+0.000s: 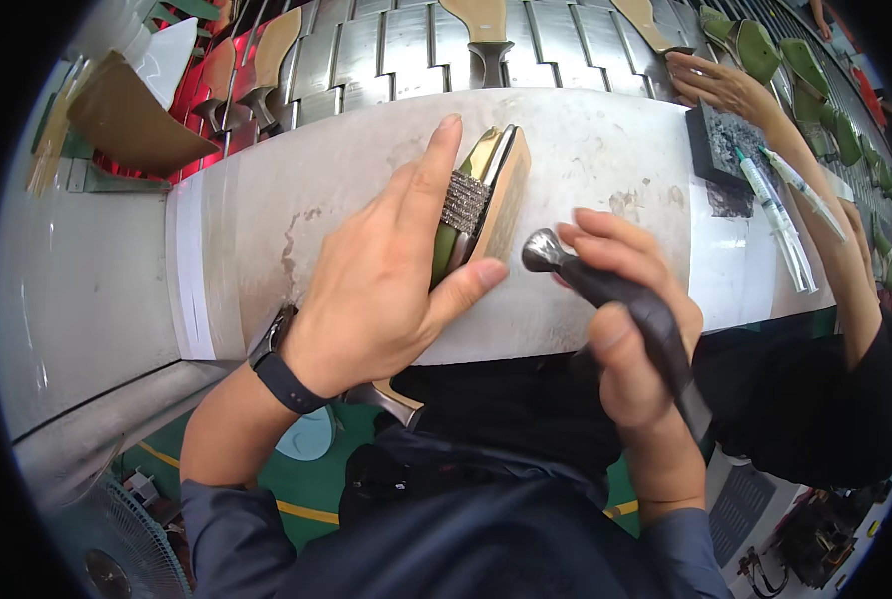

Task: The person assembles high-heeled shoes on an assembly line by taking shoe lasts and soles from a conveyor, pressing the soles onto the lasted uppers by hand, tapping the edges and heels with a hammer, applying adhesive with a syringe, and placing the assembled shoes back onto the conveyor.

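On the barrels of the two syringes (777, 228), at the right side of the pale worktop (605, 150), there are fine marks, too small to be read. The left hand (376, 270) comes from the near left, its back turned up and a dark wristband (291, 384) around the wrist; the index finger is stretched toward the far side, and the thumb stands apart from it. Fingers and thumb are clamped on a green shoe (504, 200) with a glittering strap, which lies tilted on its side near the middle of the worktop, its tan sole facing right. The right hand (633, 374), raised to the right of the shoe, has its fingers closed around a dark hammer (615, 290); the round metal face points to the shoe, apart from it. At the far right, a co-worker's hand (725, 88) reaches to the slatted conveyor (386, 50).
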Tool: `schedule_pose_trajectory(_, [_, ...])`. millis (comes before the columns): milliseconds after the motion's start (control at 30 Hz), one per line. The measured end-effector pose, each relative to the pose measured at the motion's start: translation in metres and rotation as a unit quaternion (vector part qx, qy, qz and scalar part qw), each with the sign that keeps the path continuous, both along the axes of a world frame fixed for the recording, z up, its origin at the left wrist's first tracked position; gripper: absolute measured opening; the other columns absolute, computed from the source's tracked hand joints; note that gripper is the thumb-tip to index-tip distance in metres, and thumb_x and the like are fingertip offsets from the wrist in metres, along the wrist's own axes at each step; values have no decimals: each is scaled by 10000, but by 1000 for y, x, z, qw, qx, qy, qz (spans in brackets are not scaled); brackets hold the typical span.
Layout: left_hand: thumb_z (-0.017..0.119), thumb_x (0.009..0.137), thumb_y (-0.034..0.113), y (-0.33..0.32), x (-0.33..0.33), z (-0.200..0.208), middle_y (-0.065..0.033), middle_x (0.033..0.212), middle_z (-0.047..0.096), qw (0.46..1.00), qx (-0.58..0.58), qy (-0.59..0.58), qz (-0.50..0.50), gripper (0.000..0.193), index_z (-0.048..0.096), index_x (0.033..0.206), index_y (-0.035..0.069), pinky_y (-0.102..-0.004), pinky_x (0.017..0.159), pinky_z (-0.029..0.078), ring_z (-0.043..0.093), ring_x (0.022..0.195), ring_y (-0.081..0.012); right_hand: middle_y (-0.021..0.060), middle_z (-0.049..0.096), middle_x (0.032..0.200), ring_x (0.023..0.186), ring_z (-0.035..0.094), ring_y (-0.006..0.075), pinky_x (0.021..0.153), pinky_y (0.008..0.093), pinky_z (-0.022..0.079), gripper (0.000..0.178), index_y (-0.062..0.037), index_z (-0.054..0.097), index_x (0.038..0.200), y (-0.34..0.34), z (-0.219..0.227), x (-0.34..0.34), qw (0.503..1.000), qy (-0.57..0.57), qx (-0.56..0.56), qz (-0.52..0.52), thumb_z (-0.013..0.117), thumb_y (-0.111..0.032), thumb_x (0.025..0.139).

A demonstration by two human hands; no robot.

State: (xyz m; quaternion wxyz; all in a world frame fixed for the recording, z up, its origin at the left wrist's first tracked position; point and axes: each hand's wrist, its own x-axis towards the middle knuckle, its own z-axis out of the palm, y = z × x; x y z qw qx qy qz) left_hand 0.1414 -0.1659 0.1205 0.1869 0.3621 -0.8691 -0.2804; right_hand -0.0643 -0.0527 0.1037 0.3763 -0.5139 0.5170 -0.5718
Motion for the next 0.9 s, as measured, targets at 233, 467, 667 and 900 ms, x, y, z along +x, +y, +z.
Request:
schedule_pose_trajectory(233, [861, 761, 123, -7, -1, -1, -255, 1327, 605, 999, 18, -14, -46, 1016, 328, 1622, 47, -460, 934, 539, 648, 1099, -457, 269, 691, 1284, 1220, 666, 321, 1063, 418, 520, 371, 84, 616, 1251, -11, -40, 29, 947, -320, 0, -28, 661, -178, 991])
schedule_pose_trajectory(467, [887, 724, 126, -8, 0, -2, -230, 1267, 617, 999, 10, -33, -41, 1058, 331, 1619, 32, -469, 851, 544, 651, 1021, -438, 280, 717, 1226, 1156, 705, 340, 1056, 421, 527, 358, 78, 662, 1146, -50, 28, -13, 986, 74, 39, 143, 711, -188, 912])
schedule_pose_trajectory(667, [898, 708, 152, -10, 1, 0, -228, 1283, 604, 998, 35, -37, -41, 1078, 328, 1609, -1, -463, 852, 531, 641, 1012, -423, 207, 756, 1178, 1102, 748, 256, 951, 344, 586, 312, 34, 694, 1167, -57, 16, -15, 996, 29, 20, 78, 776, -21, 871])
schedule_pose_trajectory(900, [901, 709, 167, -14, 7, 3, -206, 1303, 591, 996, 33, -56, -57, 1077, 332, 1609, 4, -455, 843, 524, 633, 1009, -401, 129, 782, 1068, 932, 723, 130, 836, 258, 565, 220, 50, 701, 1143, -96, 35, -23, 992, 54, 99, 59, 709, -37, 940])
